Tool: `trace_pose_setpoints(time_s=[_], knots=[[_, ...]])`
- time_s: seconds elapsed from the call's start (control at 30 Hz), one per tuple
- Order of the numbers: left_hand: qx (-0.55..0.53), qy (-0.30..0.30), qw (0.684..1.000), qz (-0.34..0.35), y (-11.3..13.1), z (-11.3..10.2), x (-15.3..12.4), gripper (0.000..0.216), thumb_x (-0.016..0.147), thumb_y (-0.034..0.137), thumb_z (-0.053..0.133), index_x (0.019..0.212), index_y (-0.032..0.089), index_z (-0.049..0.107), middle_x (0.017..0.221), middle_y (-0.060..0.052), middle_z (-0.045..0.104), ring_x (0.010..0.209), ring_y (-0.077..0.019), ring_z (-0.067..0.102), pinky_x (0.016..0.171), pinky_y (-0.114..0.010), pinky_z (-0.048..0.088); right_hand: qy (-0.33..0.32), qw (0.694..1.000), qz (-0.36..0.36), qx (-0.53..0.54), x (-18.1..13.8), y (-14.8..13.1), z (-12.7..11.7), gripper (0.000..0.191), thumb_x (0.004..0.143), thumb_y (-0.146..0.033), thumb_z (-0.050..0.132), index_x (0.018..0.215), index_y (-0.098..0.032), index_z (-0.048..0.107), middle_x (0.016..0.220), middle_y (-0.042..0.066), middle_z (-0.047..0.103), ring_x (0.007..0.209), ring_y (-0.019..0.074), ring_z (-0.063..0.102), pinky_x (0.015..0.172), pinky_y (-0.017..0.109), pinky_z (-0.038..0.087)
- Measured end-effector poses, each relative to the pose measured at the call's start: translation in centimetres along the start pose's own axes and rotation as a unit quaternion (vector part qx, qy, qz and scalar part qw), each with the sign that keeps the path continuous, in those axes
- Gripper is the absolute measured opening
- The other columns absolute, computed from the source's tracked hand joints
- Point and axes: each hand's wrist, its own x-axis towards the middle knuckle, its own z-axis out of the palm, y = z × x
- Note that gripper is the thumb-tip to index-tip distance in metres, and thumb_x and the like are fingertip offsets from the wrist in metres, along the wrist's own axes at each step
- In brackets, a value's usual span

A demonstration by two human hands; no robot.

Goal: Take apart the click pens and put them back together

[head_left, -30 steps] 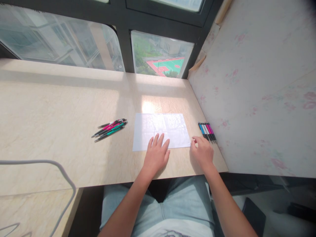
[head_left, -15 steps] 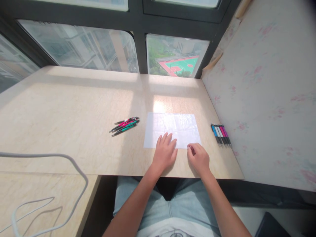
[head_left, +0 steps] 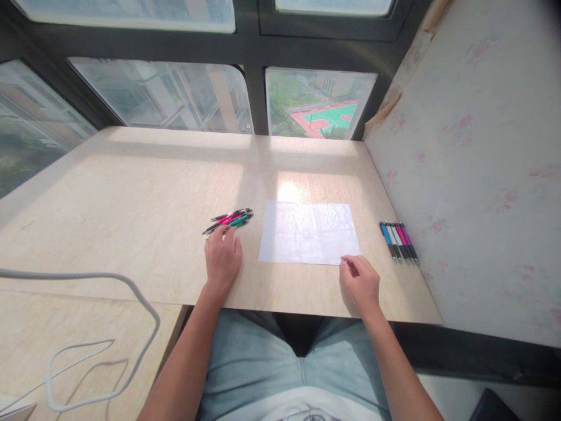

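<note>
Under a window, a pale counter met a flowered wall along its right edge. Right of the counter's middle, a sheet of white paper lay flat, set back from the near edge. To the left of the sheet, a loose pile of pens overlapped, tips toward the counter's left edge. Close to the right edge, a row of pens lay neatly side by side.

The left hand was at the pile's near side, fingers bent and slightly parted; whether they gripped a pen or only covered it could not be told. The right hand was at the paper's near edge, thumb and forefinger curled close together; anything between them was too small to make out.

Taking one outer pen by mid-barrel and lifting it straight up looked safest, since dragging could roll the crossed ones. A light right hand seemed wise, so the paper neither slid nor creased.
</note>
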Motion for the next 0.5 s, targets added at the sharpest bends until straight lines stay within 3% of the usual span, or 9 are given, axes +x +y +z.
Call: trace_pose_setpoints(time_s=[0.13,0.5], knots=[[0.041,-0.023,0.999,0.02,-1.32,-0.43,0.6,0.037,0.092,0.023,0.044,0.123,0.016,0.062,0.126,-0.015,0.062,0.114,-0.0324,0.055,0.094,-0.047,0.045,0.02,1.0,0.006,0.018,-0.12,0.09,-0.18,0.02,0.09,-0.028,0.053,0.088,-0.019,0.071,0.084,0.005,0.07,0.073,0.018,0.061,0.071,0.031,0.048],[0.108,-0.041,0.993,0.024,-0.73,-0.17,1.07,0.036,0.091,0.02,0.042,0.122,0.016,0.061,0.119,-0.016,0.064,0.104,-0.0337,0.056,0.083,-0.044,0.046,0.06,0.995,0.046,0.059,-0.14,0.28,-0.4,0.02,0.089,-0.031,0.057,0.086,-0.018,0.072,0.087,0.007,0.071,0.077,0.0196,0.064,0.072,0.032,0.05]])
